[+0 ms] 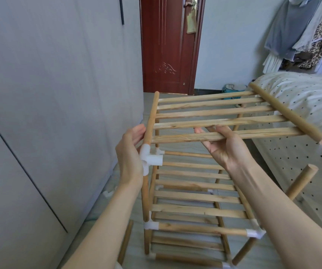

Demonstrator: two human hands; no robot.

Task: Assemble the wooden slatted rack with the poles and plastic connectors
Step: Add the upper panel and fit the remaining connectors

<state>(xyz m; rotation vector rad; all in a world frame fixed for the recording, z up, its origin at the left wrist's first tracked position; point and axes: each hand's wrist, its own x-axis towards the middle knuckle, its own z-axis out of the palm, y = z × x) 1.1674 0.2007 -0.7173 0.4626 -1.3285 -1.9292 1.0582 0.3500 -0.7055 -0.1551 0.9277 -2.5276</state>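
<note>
Partly hidden: left hand (131, 150) fingers (behind pole (150, 121)) | right hand (222, 146) grips slat (253, 133)

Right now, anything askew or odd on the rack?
Yes. The top slatted panel sits tilted, its right end rail joined to nothing. The right hand holds a front slat from below; the left hand rests by the white connector. A loose pole lies on the floor.

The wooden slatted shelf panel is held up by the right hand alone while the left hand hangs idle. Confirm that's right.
Not right. In the head view the left hand is not idle: it rests against the wooden side pole above the white plastic connector. The right hand does hold up the wooden slatted shelf panel.
</note>
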